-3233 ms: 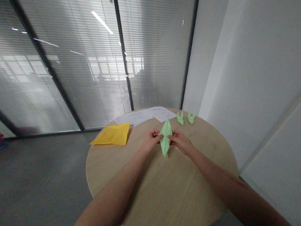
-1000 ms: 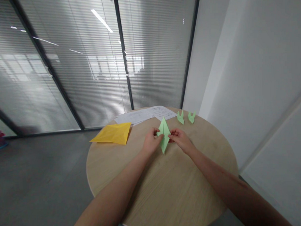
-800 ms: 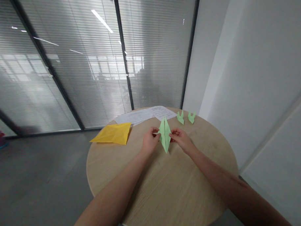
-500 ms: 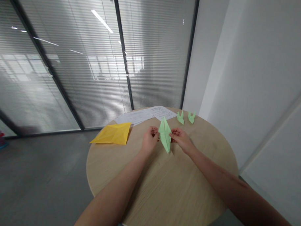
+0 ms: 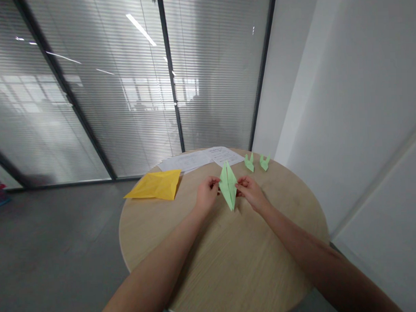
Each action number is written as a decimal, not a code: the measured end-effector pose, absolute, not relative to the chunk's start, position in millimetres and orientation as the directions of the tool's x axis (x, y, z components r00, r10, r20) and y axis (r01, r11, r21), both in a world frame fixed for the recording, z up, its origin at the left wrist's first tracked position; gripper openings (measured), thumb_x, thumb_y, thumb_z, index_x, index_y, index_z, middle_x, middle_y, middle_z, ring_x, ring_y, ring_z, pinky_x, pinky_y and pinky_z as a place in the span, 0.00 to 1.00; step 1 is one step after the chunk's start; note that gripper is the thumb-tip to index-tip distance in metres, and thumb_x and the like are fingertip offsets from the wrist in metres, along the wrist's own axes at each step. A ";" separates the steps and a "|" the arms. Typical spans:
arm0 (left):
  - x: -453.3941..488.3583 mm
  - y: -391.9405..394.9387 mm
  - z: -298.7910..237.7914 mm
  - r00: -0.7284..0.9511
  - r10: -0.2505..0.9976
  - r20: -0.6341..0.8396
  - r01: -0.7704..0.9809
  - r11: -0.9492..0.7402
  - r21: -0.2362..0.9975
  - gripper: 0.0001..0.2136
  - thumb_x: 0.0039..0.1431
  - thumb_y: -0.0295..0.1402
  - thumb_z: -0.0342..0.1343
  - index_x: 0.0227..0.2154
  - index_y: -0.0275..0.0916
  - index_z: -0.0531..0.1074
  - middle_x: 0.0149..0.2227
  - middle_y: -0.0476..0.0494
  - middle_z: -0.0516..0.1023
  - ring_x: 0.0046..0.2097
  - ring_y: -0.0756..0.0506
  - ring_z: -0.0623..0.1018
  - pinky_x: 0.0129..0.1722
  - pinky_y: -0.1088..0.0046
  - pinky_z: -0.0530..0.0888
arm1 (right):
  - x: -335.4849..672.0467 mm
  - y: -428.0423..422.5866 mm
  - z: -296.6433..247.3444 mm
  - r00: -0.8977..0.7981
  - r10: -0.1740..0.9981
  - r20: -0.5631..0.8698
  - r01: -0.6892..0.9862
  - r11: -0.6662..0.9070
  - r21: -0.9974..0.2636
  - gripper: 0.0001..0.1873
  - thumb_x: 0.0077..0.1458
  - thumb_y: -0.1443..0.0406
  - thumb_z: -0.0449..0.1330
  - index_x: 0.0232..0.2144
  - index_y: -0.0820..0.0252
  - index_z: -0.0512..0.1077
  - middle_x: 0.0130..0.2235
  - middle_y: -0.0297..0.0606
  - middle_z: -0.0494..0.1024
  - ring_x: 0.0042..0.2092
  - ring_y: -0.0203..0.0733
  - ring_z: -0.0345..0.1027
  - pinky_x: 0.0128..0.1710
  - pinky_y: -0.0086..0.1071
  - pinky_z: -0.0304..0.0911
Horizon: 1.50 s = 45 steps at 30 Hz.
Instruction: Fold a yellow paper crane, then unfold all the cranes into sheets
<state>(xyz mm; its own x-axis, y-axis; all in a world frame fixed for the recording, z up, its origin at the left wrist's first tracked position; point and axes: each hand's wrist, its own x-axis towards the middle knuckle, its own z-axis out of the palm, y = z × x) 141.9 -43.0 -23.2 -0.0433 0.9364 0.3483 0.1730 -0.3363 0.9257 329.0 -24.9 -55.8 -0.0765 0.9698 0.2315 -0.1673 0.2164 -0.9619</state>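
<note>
Between my two hands is a light green folded paper (image 5: 228, 187), a long diamond with a crease or slit down its middle. My left hand (image 5: 208, 191) pinches its left corner, and my right hand (image 5: 250, 192) pinches the right corner. The paper is held just above the round wooden table (image 5: 225, 264), its lower point towards me. Fingertips behind the paper are partly hidden. Beyond my right hand stand two small green origami figures, one folded figure (image 5: 249, 162) and another (image 5: 264, 162) to its right, both with upright points.
A yellow envelope-like packet (image 5: 157, 185) lies at the table's left edge, overhanging slightly. White printed sheets (image 5: 194, 160) lie along the far edge. Behind the table is a glass partition with blinds (image 5: 213, 105); a white wall (image 5: 364, 123) rises on the right.
Almost nothing differs. The green paper has shifted or tilted very slightly between my fingers, and both hands keep their pinch on it.
</note>
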 end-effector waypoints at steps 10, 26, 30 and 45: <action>140.4 -38.2 -28.0 -0.028 0.937 0.347 0.244 -0.330 0.912 0.10 0.59 0.25 0.52 0.38 0.37 0.78 0.31 0.45 0.80 0.28 0.49 0.78 0.30 0.73 0.78 | 328.9 -25.5 -51.3 -0.093 0.980 0.178 -0.173 0.160 -0.972 0.17 0.44 0.57 0.67 0.37 0.55 0.72 0.33 0.37 0.79 0.33 0.44 0.75 0.36 0.40 0.72; 139.8 -39.8 -26.8 -0.018 0.950 0.311 0.325 -0.288 0.901 0.18 0.61 0.22 0.48 0.47 0.34 0.80 0.38 0.40 0.83 0.32 0.48 0.80 0.33 0.73 0.79 | 330.1 -27.9 -50.9 -0.103 0.984 0.148 -0.197 0.126 -0.972 0.18 0.42 0.62 0.66 0.39 0.58 0.74 0.33 0.37 0.82 0.29 0.40 0.74 0.31 0.34 0.70; 139.0 -39.6 -26.8 -0.016 0.950 0.311 0.333 -0.289 0.898 0.18 0.61 0.23 0.48 0.48 0.34 0.79 0.37 0.40 0.83 0.32 0.48 0.80 0.32 0.74 0.79 | 330.2 -29.3 -48.7 -0.105 0.983 0.149 -0.191 0.127 -0.973 0.18 0.44 0.60 0.66 0.40 0.57 0.75 0.33 0.36 0.82 0.29 0.40 0.74 0.30 0.34 0.69; 138.2 -42.4 -25.0 0.019 0.934 0.358 0.251 -0.351 0.902 0.18 0.58 0.27 0.53 0.49 0.34 0.78 0.43 0.38 0.84 0.36 0.46 0.81 0.32 0.73 0.78 | 331.1 -26.4 -54.4 -0.118 0.974 0.191 -0.169 0.170 -0.971 0.21 0.48 0.56 0.68 0.44 0.56 0.73 0.35 0.37 0.81 0.31 0.41 0.75 0.29 0.33 0.70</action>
